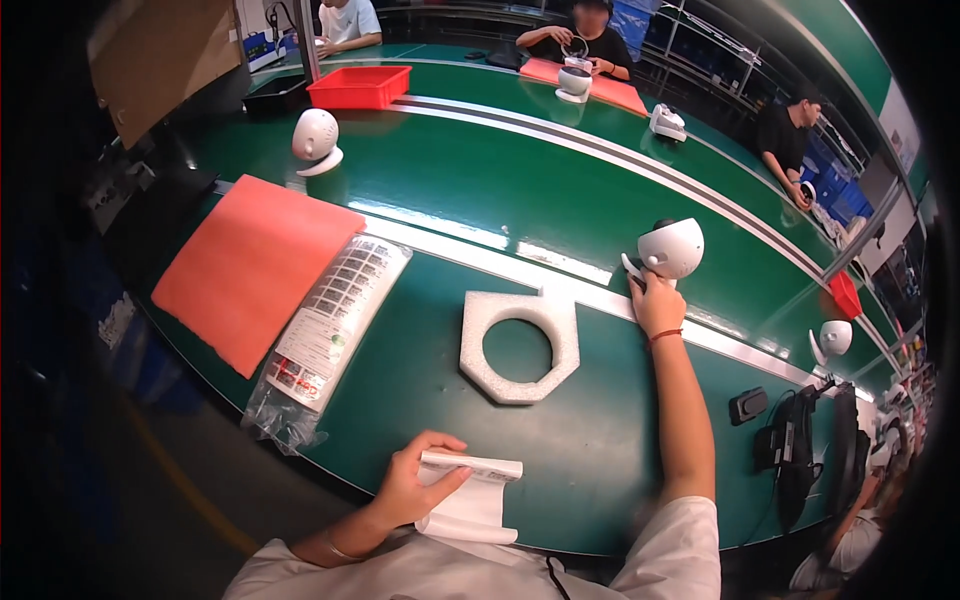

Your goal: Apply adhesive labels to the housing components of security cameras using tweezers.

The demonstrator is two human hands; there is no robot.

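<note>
My right hand point(657, 306) reaches out over the far side of the bench and is closed around the lower part of a white round-headed device point(684, 250) on a small stand. The device is on the green belt by the pale strip. Close to my body, my left hand point(410, 484) grips a curled white sheet point(482, 505), thumb on top and its ends rolled up. Between the hands and farther in lies a white foam block point(478, 345) with a large round hole.
At left lie an orange mat point(250, 265) and a clear plastic bag with printed sheets point(335, 325). Another white device point(316, 138) stands on the belt point(450, 160), near a red tray point(360, 88). At right are a black adapter point(747, 405) and black gear point(797, 450). People work across the belt.
</note>
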